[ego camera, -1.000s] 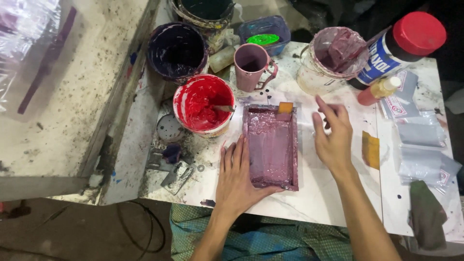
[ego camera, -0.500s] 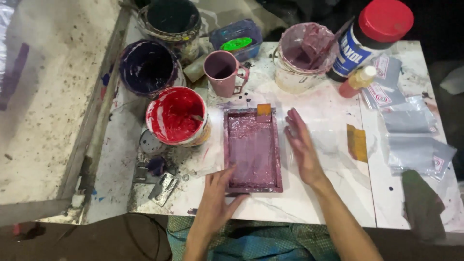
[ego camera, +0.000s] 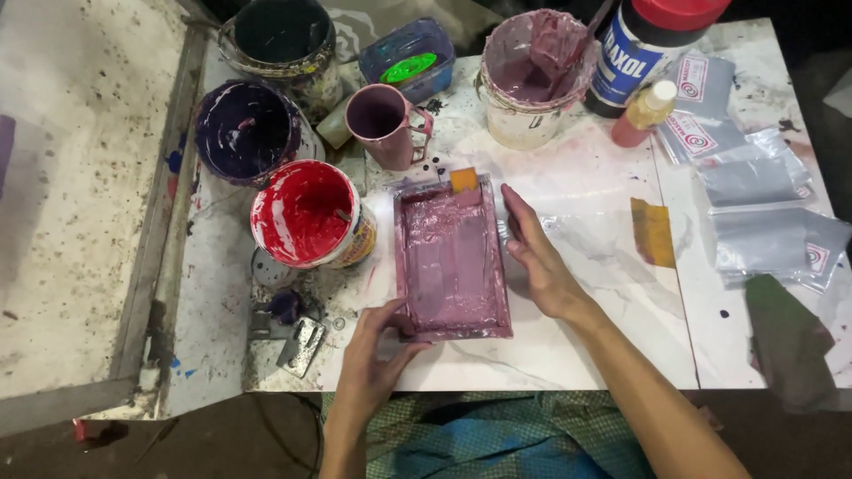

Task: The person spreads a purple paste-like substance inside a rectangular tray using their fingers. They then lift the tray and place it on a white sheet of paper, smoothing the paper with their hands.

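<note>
Both hands frame a pink-smeared tray [ego camera: 453,262] on the white table [ego camera: 568,355]: left hand [ego camera: 377,355] grips its near-left corner, thumb hidden; right hand [ego camera: 537,257] lies flat along its right edge. Farther off, a red paint bucket [ego camera: 306,213], silver pouches [ego camera: 763,208], and a blue-labelled jar [ego camera: 643,49] cut off above.

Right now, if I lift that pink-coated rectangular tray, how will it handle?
The rectangular tray probably stays stiff, since its raised rim looks rigid. Wet pink paint coats it, so it may feel slippery where the left hand grips. It is shallow, so tilting could spill paint.
</note>
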